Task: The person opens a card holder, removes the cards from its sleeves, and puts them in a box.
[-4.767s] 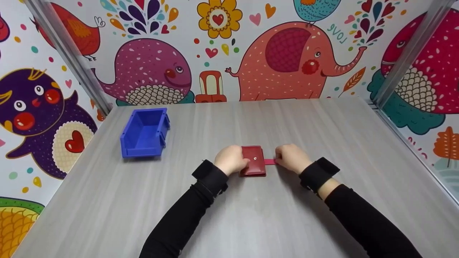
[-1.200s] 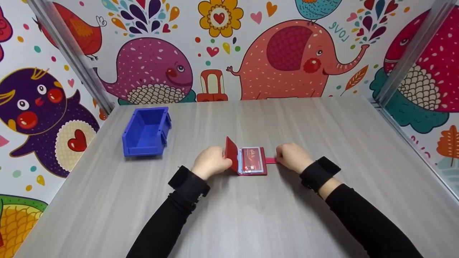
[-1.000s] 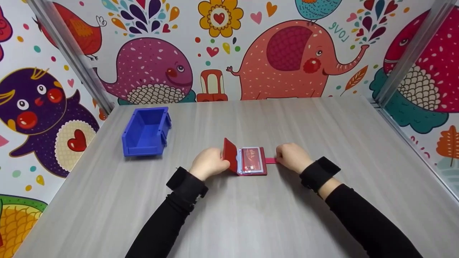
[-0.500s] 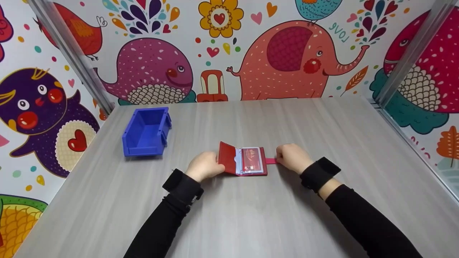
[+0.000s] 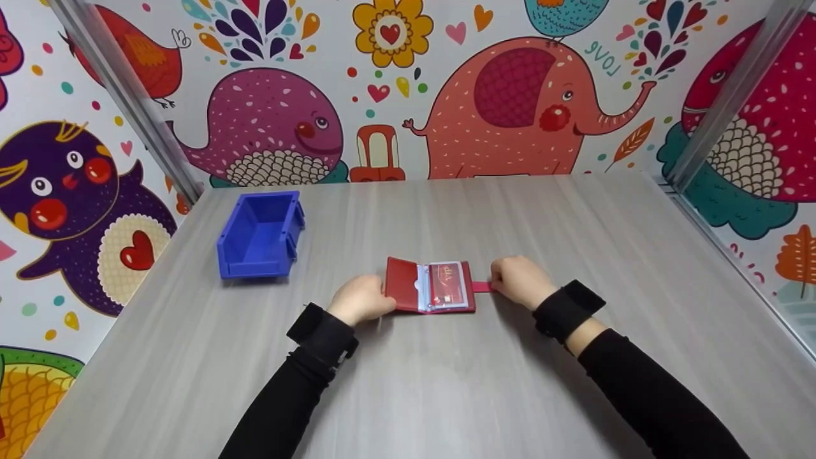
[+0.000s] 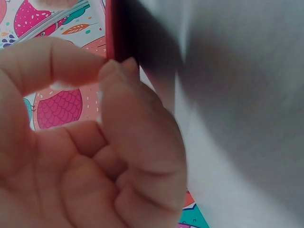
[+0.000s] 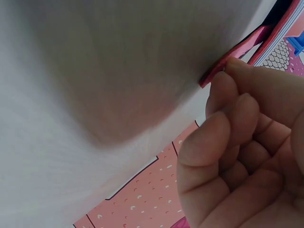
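A red card holder (image 5: 403, 285) lies opened on the table, its cover folded out to the left. Clear sleeves sit inside, and a red card (image 5: 448, 285) shows in the top one. My left hand (image 5: 361, 299) pinches the outer edge of the cover between thumb and fingers; the left wrist view shows this red edge (image 6: 109, 28) at the fingertips. A pink-red strap (image 5: 482, 287) sticks out from the holder's right side. Its end is pinched by my right hand (image 5: 521, 282), with thumb and index finger on the strap (image 7: 240, 49) in the right wrist view.
A blue plastic bin (image 5: 258, 236) stands at the back left of the grey wood-grain table (image 5: 446, 395), with nothing seen inside. Printed cartoon walls (image 5: 382, 95) and metal posts (image 5: 121, 95) enclose the table at the back and sides.
The card holder was closed at first under my left hand. My left hand has swung its cover leftward and down, exposing the card and sleeves. My right hand has kept hold of the strap.
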Motion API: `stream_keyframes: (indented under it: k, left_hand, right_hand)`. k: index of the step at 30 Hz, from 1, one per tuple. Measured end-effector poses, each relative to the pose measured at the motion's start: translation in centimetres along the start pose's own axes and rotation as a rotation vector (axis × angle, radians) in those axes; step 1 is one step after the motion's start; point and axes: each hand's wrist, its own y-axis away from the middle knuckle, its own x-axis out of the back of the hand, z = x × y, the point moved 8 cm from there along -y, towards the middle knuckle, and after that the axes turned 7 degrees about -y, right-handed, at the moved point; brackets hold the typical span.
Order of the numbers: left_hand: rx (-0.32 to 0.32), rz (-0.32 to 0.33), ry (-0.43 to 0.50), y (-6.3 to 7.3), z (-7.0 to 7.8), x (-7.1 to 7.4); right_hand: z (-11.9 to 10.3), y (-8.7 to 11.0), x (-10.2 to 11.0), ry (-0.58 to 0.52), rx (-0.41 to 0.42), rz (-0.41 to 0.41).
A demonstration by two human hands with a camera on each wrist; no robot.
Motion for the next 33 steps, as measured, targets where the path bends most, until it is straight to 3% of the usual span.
stream_keyframes:
  k: [8, 23, 33]
  left_hand:
    - [0.014, -0.033, 0.013, 0.13, -0.32, -0.58]
    - [-0.047, 0.02, -0.029, 0.05, -0.16, -0.52]
    - [-0.033, 0.028, -0.044, 0.09, -0.03, -0.66]
  right_hand:
    - [-0.08, -0.05, -0.03, 0.014, 0.013, 0.003]
    - [-0.04, 0.04, 0.05, 0.018, 0.016, 0.011]
    - [0.09, 0.04, 0.0, 0.018, 0.005, 0.01]
